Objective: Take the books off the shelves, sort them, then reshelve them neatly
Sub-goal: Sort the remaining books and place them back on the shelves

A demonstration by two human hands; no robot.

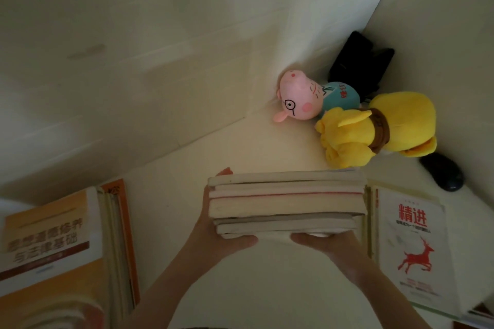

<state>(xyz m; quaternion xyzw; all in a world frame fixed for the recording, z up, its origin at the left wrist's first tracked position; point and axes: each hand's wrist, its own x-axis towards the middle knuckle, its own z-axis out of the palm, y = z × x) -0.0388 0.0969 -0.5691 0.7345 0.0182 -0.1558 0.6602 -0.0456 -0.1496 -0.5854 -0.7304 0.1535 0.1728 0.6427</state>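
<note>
Paper edges showing, cream and worn: stack of books [286, 203] held low over the counter [187, 163], between the orange-covered pile [53, 235] and the deer-cover book [411, 235]; resting or lifted, cannot tell. Left hand [224, 238] wrapped round the left end, fingertips over the far side. Right hand [318, 242] clamping the near cover with the thumb, other fingers hidden. Probably heavy, stiff as a block yet apt to slide apart; best squeezed across both outer covers and supported underneath.

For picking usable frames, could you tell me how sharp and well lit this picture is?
Head view: dim, yellowish light; book stack fairly sharp; orange book at left and deer book at right blurred; black mouse nearly featureless.
</note>
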